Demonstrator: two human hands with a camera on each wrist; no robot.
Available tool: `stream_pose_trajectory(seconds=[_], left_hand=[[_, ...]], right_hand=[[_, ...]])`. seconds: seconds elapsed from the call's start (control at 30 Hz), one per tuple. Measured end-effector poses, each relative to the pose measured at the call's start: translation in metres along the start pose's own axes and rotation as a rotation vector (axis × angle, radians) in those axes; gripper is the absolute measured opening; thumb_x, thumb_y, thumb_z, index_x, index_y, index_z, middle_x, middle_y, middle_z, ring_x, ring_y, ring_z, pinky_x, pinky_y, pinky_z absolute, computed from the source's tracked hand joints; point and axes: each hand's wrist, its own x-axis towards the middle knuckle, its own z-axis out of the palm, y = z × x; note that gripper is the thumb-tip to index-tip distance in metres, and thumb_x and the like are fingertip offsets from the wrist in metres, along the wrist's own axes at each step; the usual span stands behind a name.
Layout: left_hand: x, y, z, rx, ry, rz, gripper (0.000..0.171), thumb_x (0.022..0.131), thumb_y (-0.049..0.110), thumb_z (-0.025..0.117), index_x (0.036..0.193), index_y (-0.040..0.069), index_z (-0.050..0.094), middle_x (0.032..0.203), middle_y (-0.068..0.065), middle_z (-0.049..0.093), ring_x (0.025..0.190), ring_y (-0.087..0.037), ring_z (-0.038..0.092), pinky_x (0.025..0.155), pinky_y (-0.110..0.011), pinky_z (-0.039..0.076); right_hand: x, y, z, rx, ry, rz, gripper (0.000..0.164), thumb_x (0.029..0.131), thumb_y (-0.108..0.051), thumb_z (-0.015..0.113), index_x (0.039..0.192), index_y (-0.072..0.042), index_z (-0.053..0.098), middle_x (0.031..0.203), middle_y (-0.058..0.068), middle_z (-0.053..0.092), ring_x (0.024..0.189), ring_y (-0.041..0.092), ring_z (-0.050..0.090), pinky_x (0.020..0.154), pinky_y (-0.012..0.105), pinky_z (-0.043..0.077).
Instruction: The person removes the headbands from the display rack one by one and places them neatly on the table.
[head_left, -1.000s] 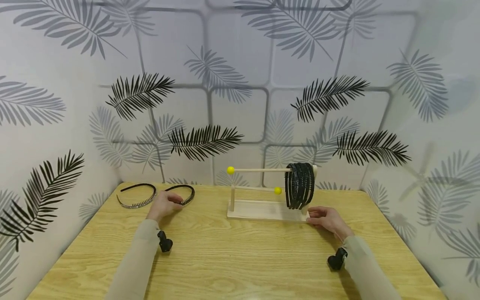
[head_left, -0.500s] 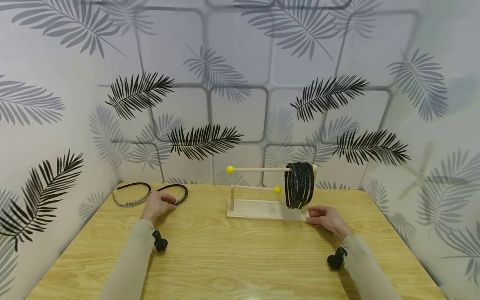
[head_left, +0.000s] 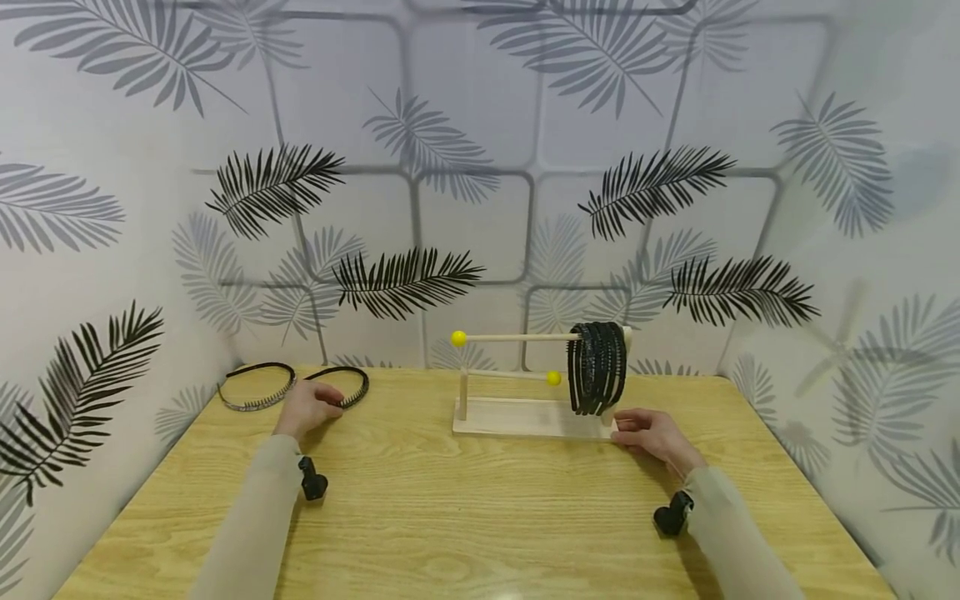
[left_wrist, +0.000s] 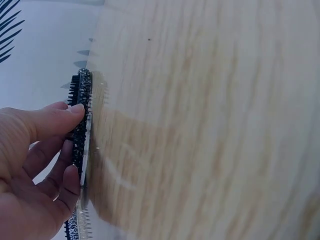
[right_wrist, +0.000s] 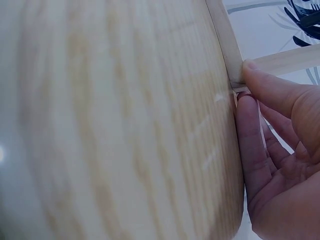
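Note:
My left hand pinches a black toothed headband that lies on the table at the back left. In the left wrist view the thumb presses on its speckled, glittery band, with the fingers behind. A second headband, dark with a silvery toothed front, lies just to the left. Thumb and fingers of my right hand hold the right front corner of a wooden stand; the right wrist view shows them at the corner of its base. Several black headbands hang bunched at the stand's right end.
The stand's upper rod ends in a yellow ball on the left. A lower rod carries another yellow ball. The wood-grain table backs onto a leaf-patterned wall.
My left hand has slid left along the table with the pinched headband, and the second headband has shifted left too. The right hand and the stand have stayed in place.

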Motion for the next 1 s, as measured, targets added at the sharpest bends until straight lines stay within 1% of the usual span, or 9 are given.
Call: stream_pose_trajectory(seconds=[0.23,0.4,0.5,0.6,0.67,0.87,1.0], left_hand=[[0.001,0.0,0.002,-0.039,-0.002,-0.041,0.027,0.086,0.002,0.072,0.111,-0.006,0.07,0.109,-0.023,0.07,0.102,-0.038,0.063,0.09,-0.05,0.051],[0.001,0.002,0.002,-0.074,0.029,-0.051,0.027,0.089,0.006,0.071,0.113,-0.005,0.069,0.111,-0.023,0.069,0.1,-0.035,0.064,0.079,-0.041,0.055],[0.001,0.004,0.0,-0.103,0.048,-0.041,0.027,0.09,0.008,0.071,0.113,-0.004,0.069,0.112,-0.022,0.069,0.1,-0.035,0.064,0.08,-0.041,0.054],[0.002,0.004,-0.001,-0.138,0.06,-0.025,0.027,0.09,0.01,0.07,0.113,-0.003,0.069,0.111,-0.02,0.069,0.101,-0.034,0.063,0.087,-0.045,0.051],[0.002,0.004,-0.002,-0.162,0.061,-0.015,0.027,0.09,0.011,0.07,0.114,-0.004,0.069,0.111,-0.02,0.07,0.101,-0.034,0.063,0.089,-0.046,0.05],[0.005,0.007,-0.002,-0.172,0.038,-0.008,0.032,0.091,0.019,0.071,0.116,0.0,0.069,0.115,-0.02,0.068,0.105,-0.034,0.062,0.085,-0.043,0.053],[0.004,0.011,-0.001,-0.197,0.03,-0.003,0.033,0.092,0.021,0.07,0.118,0.0,0.069,0.116,-0.021,0.068,0.102,-0.034,0.065,0.083,-0.044,0.054]], right_hand=[[-0.003,-0.001,0.001,0.004,-0.012,-0.006,0.059,0.087,-0.015,0.076,0.137,0.006,0.052,0.122,0.023,0.063,0.088,0.007,0.064,0.076,0.029,0.058],[-0.002,0.0,0.001,0.007,-0.013,-0.009,0.059,0.087,-0.015,0.076,0.137,0.006,0.052,0.121,0.022,0.064,0.088,0.007,0.064,0.076,0.028,0.058],[-0.002,-0.001,0.001,0.0,-0.014,-0.007,0.059,0.087,-0.016,0.076,0.137,0.006,0.052,0.12,0.021,0.064,0.088,0.007,0.064,0.076,0.028,0.058],[-0.001,-0.001,0.001,-0.002,-0.008,-0.001,0.058,0.087,-0.017,0.076,0.136,0.005,0.054,0.12,0.019,0.065,0.088,0.007,0.064,0.075,0.027,0.058],[-0.001,-0.001,0.0,-0.007,-0.011,-0.004,0.059,0.087,-0.017,0.076,0.136,0.005,0.053,0.12,0.02,0.065,0.088,0.007,0.063,0.075,0.026,0.058],[-0.001,-0.002,0.0,0.002,-0.013,-0.003,0.059,0.087,-0.016,0.077,0.136,0.005,0.053,0.122,0.021,0.064,0.089,0.007,0.063,0.075,0.026,0.058],[-0.002,-0.002,0.001,0.008,-0.01,-0.006,0.058,0.087,-0.015,0.076,0.136,0.006,0.053,0.122,0.023,0.063,0.087,0.007,0.064,0.075,0.027,0.058]])
